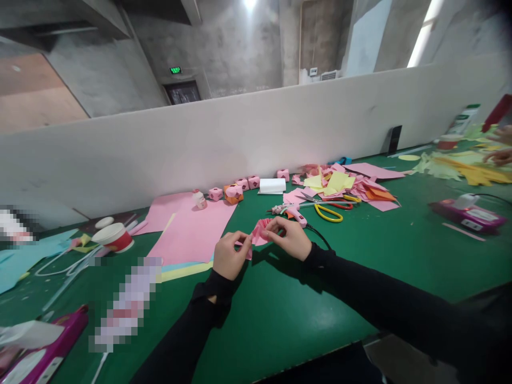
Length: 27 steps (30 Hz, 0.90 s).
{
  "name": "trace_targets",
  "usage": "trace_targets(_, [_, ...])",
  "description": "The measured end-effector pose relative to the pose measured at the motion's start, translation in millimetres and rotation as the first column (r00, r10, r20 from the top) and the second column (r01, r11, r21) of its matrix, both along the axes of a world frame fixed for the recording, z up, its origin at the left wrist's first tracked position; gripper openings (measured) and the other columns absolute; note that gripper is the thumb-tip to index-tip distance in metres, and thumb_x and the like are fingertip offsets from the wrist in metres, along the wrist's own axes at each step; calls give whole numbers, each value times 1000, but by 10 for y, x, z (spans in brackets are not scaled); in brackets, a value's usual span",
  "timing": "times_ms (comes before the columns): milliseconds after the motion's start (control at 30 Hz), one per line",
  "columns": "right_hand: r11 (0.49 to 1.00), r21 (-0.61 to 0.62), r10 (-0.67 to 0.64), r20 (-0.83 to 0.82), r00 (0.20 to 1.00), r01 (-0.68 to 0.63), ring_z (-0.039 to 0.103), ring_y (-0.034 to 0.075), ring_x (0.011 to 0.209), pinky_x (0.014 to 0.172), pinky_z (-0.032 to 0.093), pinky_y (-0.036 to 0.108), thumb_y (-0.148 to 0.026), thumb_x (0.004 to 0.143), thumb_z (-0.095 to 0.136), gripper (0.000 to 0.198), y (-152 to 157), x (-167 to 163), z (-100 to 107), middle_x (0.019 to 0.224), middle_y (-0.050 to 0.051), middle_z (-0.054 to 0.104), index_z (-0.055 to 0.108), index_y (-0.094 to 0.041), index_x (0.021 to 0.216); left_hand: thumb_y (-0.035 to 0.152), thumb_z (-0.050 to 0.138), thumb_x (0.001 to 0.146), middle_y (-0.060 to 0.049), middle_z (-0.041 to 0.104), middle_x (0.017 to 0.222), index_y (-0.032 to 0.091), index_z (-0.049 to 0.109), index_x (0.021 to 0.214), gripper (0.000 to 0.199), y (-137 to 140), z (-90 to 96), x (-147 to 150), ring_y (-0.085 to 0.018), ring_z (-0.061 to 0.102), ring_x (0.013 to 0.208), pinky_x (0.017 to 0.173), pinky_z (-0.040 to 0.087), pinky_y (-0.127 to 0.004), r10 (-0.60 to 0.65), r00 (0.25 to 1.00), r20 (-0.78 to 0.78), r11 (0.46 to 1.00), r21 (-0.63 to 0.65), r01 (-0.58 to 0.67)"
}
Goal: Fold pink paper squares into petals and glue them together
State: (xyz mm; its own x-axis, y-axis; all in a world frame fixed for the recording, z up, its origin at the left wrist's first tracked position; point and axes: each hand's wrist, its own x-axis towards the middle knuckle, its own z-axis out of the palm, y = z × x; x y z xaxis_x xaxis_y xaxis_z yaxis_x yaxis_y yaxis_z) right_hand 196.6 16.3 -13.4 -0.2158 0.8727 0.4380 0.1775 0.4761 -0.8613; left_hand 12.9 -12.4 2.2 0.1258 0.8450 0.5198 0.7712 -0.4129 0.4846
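Observation:
Between my two hands, just above the green table, is a strip of pink pleated paper (261, 230). My left hand (231, 253) pinches its left end between thumb and fingertips. On the right, my right hand (290, 237) grips the pleated part with thumb and forefinger. A pink glue gun (296, 214) lies right behind my right hand, its black cord running under the wrist. Near it are scissors with yellow handles (328, 213). To the left of my hands lies a large pink paper sheet (196, 234).
Small folded pink paper boxes (253, 182) line the back by the white partition (200, 138). Paper scraps (340, 182) pile up at back right. A paper cup (114, 238) stands left; purple power strips (468, 216) lie at both sides. Another person's hand (498, 157) shows far right.

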Motion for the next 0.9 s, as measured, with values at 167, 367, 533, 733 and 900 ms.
trace_targets(167, [979, 196, -94, 220, 971, 51, 57, 13, 62, 59, 45, 25, -30, 82, 62, 15, 10, 13, -52, 71, 1, 63, 57, -18, 89, 32, 51, 84, -2, 65, 67, 20, 62, 66, 25, -6, -10, 16, -16, 59, 70, 68, 42, -29, -24, 996, -89, 997, 69, 30])
trace_targets(367, [918, 398, -164, 353, 921, 11, 60, 16, 69, 68, 49, 28, -25, 85, 58, 23, 57, 36, -86, 77, 5, 64, 57, -16, 106, 33, 48, 87, -3, 65, 67, 20, 61, 67, 28, -13, -23, 14, -18, 57, 72, 71, 38, -32, -52, 965, -256, 991, 109, 83])
trace_targets(533, [905, 419, -101, 386, 917, -77, 59, 15, 68, 64, 46, 25, -22, 85, 56, 14, 75, 31, -92, 77, 5, 63, 64, -17, 97, 32, 49, 87, -4, 65, 69, 20, 61, 68, 26, -14, -33, 6, -19, 57, 75, 71, 38, -32, -72, 962, -262, 987, 119, 106])
trace_targets(733, [983, 176, -4, 292, 956, -50, 52, 12, 56, 55, 40, 23, -30, 83, 60, 17, 46, 3, -39, 63, 1, 61, 65, -15, 76, 35, 48, 88, -4, 66, 77, 19, 64, 85, 23, -49, 17, 42, -17, 60, 76, 72, 44, -30, -90, 996, -2, 994, 53, 90])
trace_targets(900, [999, -42, 23, 62, 998, -20, 51, 11, 56, 53, 39, 22, -37, 80, 61, 23, 7, -46, 19, 62, 0, 61, 61, -15, 72, 41, 59, 79, -6, 68, 92, 16, 59, 105, 36, -90, 95, 110, -17, 64, 79, 67, 50, -27, -72, 941, 330, 981, -149, 127])
